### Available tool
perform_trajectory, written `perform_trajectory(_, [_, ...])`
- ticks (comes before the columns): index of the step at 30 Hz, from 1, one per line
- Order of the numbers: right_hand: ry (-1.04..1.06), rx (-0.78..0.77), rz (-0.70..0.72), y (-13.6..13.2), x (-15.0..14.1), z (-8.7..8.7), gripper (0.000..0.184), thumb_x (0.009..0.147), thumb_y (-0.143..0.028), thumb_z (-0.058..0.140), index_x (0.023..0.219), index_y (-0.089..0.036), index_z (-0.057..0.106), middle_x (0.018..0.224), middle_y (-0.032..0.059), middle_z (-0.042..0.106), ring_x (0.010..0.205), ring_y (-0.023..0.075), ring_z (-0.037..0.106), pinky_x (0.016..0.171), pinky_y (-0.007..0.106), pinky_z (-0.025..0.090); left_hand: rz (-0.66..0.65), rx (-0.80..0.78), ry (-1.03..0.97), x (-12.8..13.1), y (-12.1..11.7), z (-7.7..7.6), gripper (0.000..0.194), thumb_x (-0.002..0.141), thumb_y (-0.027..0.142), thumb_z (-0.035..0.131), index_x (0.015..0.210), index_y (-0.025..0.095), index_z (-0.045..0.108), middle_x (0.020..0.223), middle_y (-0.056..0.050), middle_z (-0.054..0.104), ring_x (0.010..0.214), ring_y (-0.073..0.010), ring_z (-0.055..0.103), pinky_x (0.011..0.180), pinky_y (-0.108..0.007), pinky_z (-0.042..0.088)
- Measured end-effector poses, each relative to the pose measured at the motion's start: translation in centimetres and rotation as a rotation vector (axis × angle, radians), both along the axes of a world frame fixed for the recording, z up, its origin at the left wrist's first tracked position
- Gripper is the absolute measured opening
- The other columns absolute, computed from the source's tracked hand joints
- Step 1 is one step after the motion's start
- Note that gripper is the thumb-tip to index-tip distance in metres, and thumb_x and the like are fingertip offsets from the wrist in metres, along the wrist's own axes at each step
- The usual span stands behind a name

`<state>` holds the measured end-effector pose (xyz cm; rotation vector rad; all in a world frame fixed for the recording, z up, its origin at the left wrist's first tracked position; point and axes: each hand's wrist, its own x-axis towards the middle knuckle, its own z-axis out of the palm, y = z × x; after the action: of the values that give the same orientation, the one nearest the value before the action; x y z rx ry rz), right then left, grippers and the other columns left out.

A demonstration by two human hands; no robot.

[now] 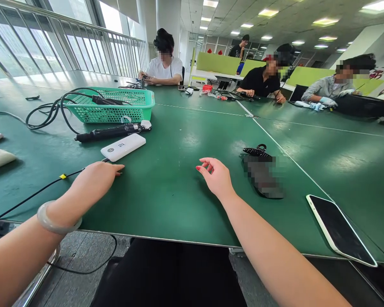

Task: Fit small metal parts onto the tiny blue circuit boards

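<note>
A dark green tabletop (pixel 166 192) fills the foreground, crossed by pale seams, one running obliquely toward the far right. Beyond it, a metal railing (pixel 51 38) lines the windows at left, lime-green partitions (pixel 217 63) stand behind, and lit ceiling panels recede overhead. Three people sit along the table's farther parts; another stands in the background.

The near edge crosses below the hands, above the wearer's dark-clothed lap. At right, a pale-cased smartphone (pixel 342 230) reaches this edge with its lower end. A broad stretch of green surface separates the two hands and continues forward between the mint-green plastic basket (pixel 112 114) at left and the black claw clip (pixel 259 151) at right, which lies against a blurred dark object (pixel 265 177).

The white power bank (pixel 123 148) lies left of centre, before a black wand-shaped device (pixel 109 133) and the basket. The left hand (pixel 97 182), palm down, is just beside its near end, over a black cable (pixel 35 193); whether the partly hidden fingers grip the cable cannot be told. The right hand (pixel 216 177) has curled fingers, a narrow gap separating thumb and forefinger.
</note>
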<state>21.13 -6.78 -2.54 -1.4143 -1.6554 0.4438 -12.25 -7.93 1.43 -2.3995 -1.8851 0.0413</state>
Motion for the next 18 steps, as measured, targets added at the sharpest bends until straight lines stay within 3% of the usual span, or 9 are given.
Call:
perform_trajectory(4, [-0.003, -0.013, 0.003, 0.0, 0.1, -0.2, 0.027, 0.081, -0.040, 0.057, 0.098, -0.020, 0.065, 0.081, 0.0024, 0.063, 0.066, 0.0143, 0.049, 0.068, 0.031, 0.043, -0.015, 0.042, 0.071, -1.3, 0.4, -1.1, 0.054, 0.078, 0.005, 0.037, 0.127, 0.017, 0.055, 0.098, -0.008, 0.073, 0.091, -0.0235, 0.066, 0.079, -0.031, 0.045])
perform_trajectory(8, [-0.011, -0.015, 0.004, 0.0, 0.1, -0.3, 0.026, 0.083, -0.039, 0.053, 0.097, -0.020, 0.065, 0.081, 0.0031, 0.063, 0.066, 0.0147, 0.049, 0.067, 0.031, 0.044, 0.039, 0.096, 0.001, -1.4, 0.6, -1.8, 0.041, 0.083, 0.017, 0.039, 0.117, 0.019, 0.062, 0.099, -0.007, 0.072, 0.093, -0.0252, 0.064, 0.081, -0.033, 0.046])
perform_trajectory(13, [-0.022, -0.024, 0.014, 0.1, 0.1, -0.3, 0.025, 0.084, -0.037, 0.051, 0.096, -0.021, 0.064, 0.082, 0.0033, 0.064, 0.067, 0.0151, 0.051, 0.067, 0.031, 0.044, 0.054, 0.130, -0.109, -0.9, 0.6, -1.5, 0.033, 0.085, 0.030, 0.040, 0.104, 0.019, 0.065, 0.110, -0.007, 0.068, 0.098, -0.0256, 0.062, 0.089, -0.035, 0.043])
perform_trajectory(18, [-0.012, -0.063, 0.022, 0.0, -0.1, -0.3, 0.022, 0.084, -0.034, 0.050, 0.095, -0.021, 0.065, 0.082, 0.0022, 0.064, 0.065, 0.0140, 0.051, 0.065, 0.030, 0.044, 0.037, 0.116, -0.145, -0.7, 0.4, -0.9, 0.033, 0.086, 0.035, 0.040, 0.103, 0.020, 0.064, 0.114, -0.007, 0.064, 0.097, -0.0254, 0.061, 0.088, -0.035, 0.043])
